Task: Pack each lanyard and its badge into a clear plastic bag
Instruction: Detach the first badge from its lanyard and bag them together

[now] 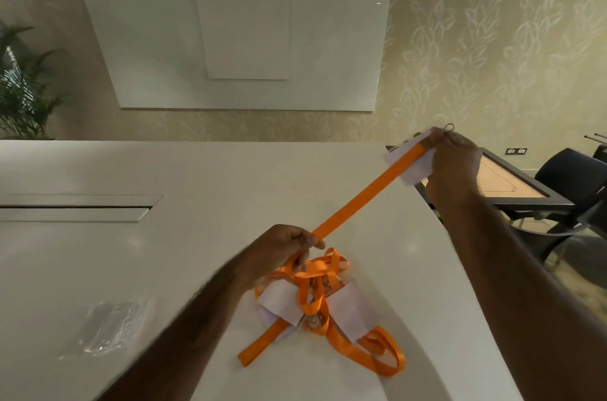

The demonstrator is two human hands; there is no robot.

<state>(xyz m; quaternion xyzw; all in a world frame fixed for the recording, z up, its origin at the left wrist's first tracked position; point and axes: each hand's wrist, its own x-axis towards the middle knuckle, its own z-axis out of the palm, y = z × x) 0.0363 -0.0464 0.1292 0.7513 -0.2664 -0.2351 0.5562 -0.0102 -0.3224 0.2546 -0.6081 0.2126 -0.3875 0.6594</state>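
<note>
The flat orange ribbon lanyard (358,195) ran taut above the table, hand to hand. Light, limp stuff by the look of it, floppy once slack, so best held at its ends. Its white card badge (412,159) sat at the upper end, likely stiff enough to pinch by an edge. The right hand (455,159) gripped the badge, fingers curled. The left hand (285,248) pinched the strap just over the tangled heap of orange lanyards and white badges (325,308). Crinkled clear plastic bags (111,325) lay well left on the white table (197,177).

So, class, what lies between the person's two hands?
In the head view, a taut orange lanyard strap runs from the left hand to the right hand, which holds its badge.
</note>
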